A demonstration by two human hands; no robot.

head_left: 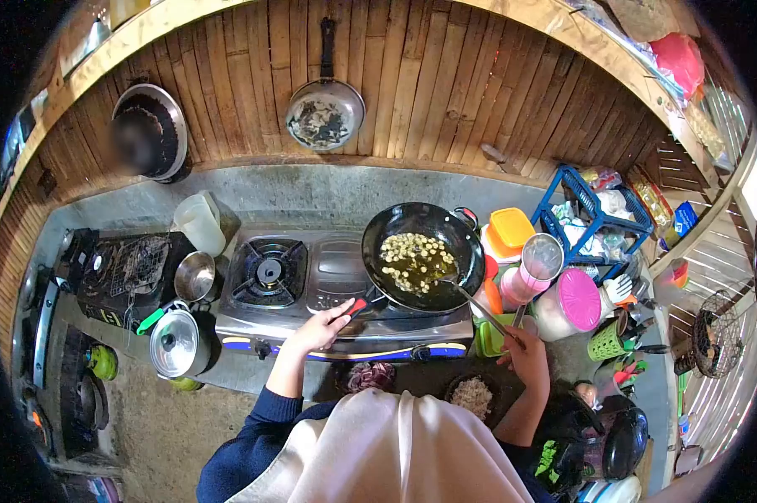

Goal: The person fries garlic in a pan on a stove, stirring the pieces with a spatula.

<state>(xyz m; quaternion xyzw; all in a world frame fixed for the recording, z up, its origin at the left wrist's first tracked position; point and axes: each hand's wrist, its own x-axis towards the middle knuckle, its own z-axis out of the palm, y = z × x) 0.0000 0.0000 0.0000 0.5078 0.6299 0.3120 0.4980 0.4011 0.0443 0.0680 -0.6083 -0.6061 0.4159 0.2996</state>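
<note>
A black wok (378, 251) sits over the right side of the two-burner gas stove (328, 272). Many small, pale round slices (412, 251) lie in the oil inside it. My left hand (321, 329) grips the wok's red and black handle (357, 308) at the stove's front edge. In my right hand (527, 356) is the long handle of a metal spatula (483, 308). Its far end dips into the oil at the wok's lower right. The left burner (268, 271) carries no pot.
Left of the stove stand a lidded pot (175, 342), a small saucepan (196, 277) and a pale plastic jug (199, 223). On the right are a pink-lidded container (578, 300), a blue rack (600, 210) and a green utensil basket (606, 341). A bowl of crumbly food (470, 394) rests near me.
</note>
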